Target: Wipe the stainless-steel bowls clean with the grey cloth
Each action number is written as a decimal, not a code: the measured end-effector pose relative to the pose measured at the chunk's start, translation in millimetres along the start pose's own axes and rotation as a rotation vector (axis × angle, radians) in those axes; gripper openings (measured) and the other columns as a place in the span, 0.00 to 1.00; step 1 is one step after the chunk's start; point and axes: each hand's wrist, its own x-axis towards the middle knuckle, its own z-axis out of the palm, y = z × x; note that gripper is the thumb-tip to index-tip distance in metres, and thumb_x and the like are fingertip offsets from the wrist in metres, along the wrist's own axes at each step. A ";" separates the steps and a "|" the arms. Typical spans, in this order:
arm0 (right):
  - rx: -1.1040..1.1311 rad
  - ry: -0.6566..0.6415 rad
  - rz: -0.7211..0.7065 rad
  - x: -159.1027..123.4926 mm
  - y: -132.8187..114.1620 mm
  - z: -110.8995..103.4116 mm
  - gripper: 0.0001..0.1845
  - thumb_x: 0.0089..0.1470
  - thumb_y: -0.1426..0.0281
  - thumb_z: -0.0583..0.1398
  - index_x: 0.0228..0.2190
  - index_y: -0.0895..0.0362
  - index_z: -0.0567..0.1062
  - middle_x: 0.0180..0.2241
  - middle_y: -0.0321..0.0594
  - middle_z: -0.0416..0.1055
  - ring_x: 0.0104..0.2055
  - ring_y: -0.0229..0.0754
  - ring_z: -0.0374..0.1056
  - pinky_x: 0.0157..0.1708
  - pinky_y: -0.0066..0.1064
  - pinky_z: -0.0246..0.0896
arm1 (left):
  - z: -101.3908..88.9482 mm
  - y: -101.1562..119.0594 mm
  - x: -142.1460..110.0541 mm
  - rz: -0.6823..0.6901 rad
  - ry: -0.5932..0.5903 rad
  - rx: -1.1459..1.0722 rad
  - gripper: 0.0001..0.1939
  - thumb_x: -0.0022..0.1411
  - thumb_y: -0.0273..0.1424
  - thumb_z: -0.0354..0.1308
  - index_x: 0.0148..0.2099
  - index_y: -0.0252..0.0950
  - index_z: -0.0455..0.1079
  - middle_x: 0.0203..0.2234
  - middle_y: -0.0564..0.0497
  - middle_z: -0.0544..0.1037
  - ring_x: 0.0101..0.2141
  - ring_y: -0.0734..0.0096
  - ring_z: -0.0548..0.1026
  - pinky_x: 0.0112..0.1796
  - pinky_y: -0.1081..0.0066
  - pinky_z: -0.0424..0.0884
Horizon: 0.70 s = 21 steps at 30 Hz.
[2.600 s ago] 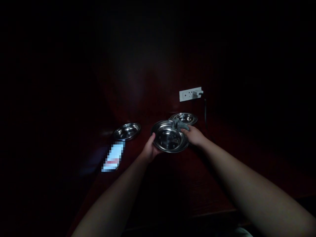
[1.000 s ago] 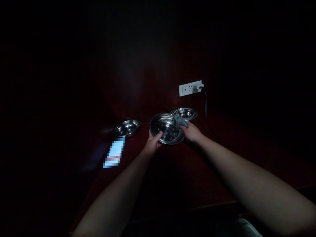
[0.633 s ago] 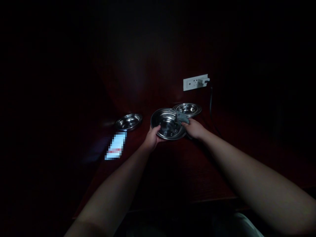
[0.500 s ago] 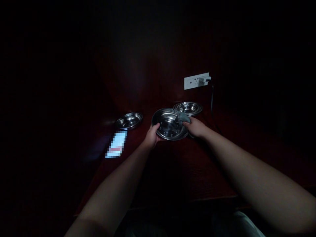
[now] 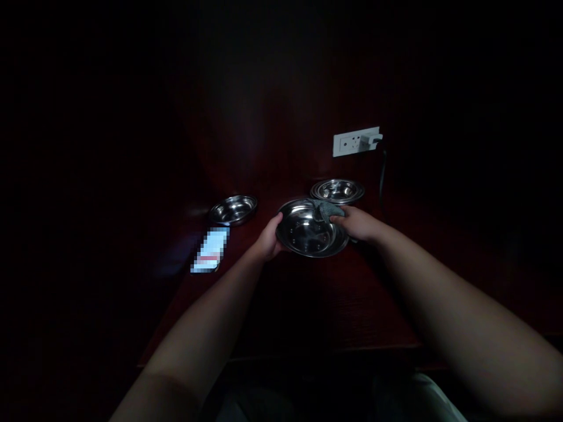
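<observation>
A shiny steel bowl [image 5: 308,234] is held up over the dark red table, tilted a little toward me. My left hand [image 5: 270,237] grips its left edge, thumb on the rim and fingers underneath. In my right hand [image 5: 358,223] is a grey-green cloth [image 5: 328,211], pressed against the bowl's right inner side and rim. Some of the right fingers are hidden behind the bowl. Small bright spots, drops or reflections, show on the bowl's bottom. Behind it stand stacked steel bowls [image 5: 338,191], and another steel bowl [image 5: 233,209] rests to the left.
A lit phone [image 5: 210,251], its screen blurred out, lies near the left edge of the table [image 5: 308,316]. On the back wall a white socket panel [image 5: 347,145] holds a plug, with a dark cable [image 5: 382,176] hanging down. The surroundings are very dark.
The bowl has shifted slightly right and toward me, and its tilt has changed a little. Both hands moved with it, and the cloth remains at its right side. The view has shifted slightly.
</observation>
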 end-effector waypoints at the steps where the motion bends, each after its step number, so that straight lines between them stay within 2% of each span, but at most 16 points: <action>1: 0.003 0.018 0.004 -0.4 -1.5 1.0 0.14 0.55 0.69 0.56 0.42 0.60 0.74 0.36 0.45 0.77 0.33 0.42 0.73 0.36 0.30 0.66 | 1.4 0.8 -0.3 -0.002 0.006 -0.019 0.29 0.61 0.51 0.45 0.51 0.36 0.70 0.43 0.39 0.78 0.47 0.47 0.73 0.43 0.48 0.71; 4: 0.026 0.070 0.005 -0.1 -5.2 4.4 0.13 0.55 0.70 0.56 0.41 0.61 0.74 0.36 0.45 0.77 0.33 0.41 0.73 0.37 0.30 0.66 | 7.1 2.0 -0.6 0.018 0.036 -0.095 0.34 0.59 0.57 0.42 0.54 0.38 0.68 0.48 0.40 0.75 0.51 0.49 0.71 0.45 0.51 0.71; 6: 0.036 0.138 0.021 1.8 -5.3 7.0 0.14 0.56 0.70 0.55 0.42 0.60 0.73 0.35 0.45 0.77 0.33 0.42 0.73 0.37 0.31 0.66 | 10.4 0.7 0.0 0.074 0.055 -0.120 0.33 0.60 0.56 0.43 0.56 0.39 0.65 0.51 0.40 0.73 0.51 0.51 0.71 0.46 0.53 0.71; 9: 0.039 0.216 0.024 5.4 -3.1 11.5 0.15 0.56 0.69 0.54 0.43 0.59 0.73 0.39 0.45 0.77 0.36 0.43 0.74 0.39 0.31 0.66 | 13.4 -4.7 0.9 0.167 0.084 -0.098 0.28 0.59 0.47 0.54 0.59 0.43 0.59 0.53 0.41 0.71 0.49 0.56 0.73 0.46 0.55 0.72; 10: 0.031 0.221 0.028 6.2 -2.4 13.1 0.15 0.55 0.68 0.55 0.44 0.59 0.72 0.39 0.46 0.76 0.37 0.43 0.74 0.39 0.32 0.66 | 14.0 -6.7 0.8 0.196 0.090 -0.072 0.30 0.57 0.41 0.59 0.61 0.46 0.56 0.54 0.43 0.70 0.48 0.58 0.74 0.45 0.55 0.72; 13: 0.016 0.208 0.034 6.3 -1.5 18.0 0.18 0.56 0.67 0.55 0.47 0.60 0.70 0.40 0.47 0.76 0.39 0.44 0.74 0.41 0.33 0.66 | 15.7 -10.4 -0.6 0.211 0.165 0.004 0.38 0.51 0.30 0.66 0.61 0.48 0.54 0.52 0.43 0.71 0.43 0.58 0.76 0.41 0.55 0.74; 17: 0.046 0.146 0.016 2.4 -3.7 21.2 0.21 0.54 0.65 0.58 0.48 0.61 0.70 0.44 0.49 0.75 0.43 0.43 0.73 0.44 0.33 0.66 | 18.3 -7.6 -4.4 0.180 0.194 -0.001 0.33 0.52 0.26 0.62 0.59 0.45 0.57 0.49 0.42 0.73 0.41 0.57 0.77 0.38 0.53 0.75; 19: 0.141 0.105 -0.003 0.6 -5.4 20.3 0.24 0.53 0.60 0.59 0.49 0.60 0.70 0.45 0.48 0.75 0.44 0.43 0.73 0.44 0.33 0.66 | 19.0 -5.5 -5.4 0.176 0.189 -0.012 0.31 0.53 0.25 0.61 0.58 0.44 0.58 0.49 0.41 0.73 0.41 0.57 0.77 0.37 0.53 0.76; 21: 0.245 0.093 -0.007 0.0 -6.6 18.4 0.27 0.55 0.55 0.56 0.49 0.60 0.70 0.46 0.48 0.75 0.45 0.43 0.73 0.45 0.32 0.67 | 18.6 -4.9 -5.1 0.173 0.182 -0.010 0.31 0.53 0.25 0.60 0.59 0.44 0.57 0.49 0.41 0.73 0.40 0.57 0.77 0.36 0.52 0.76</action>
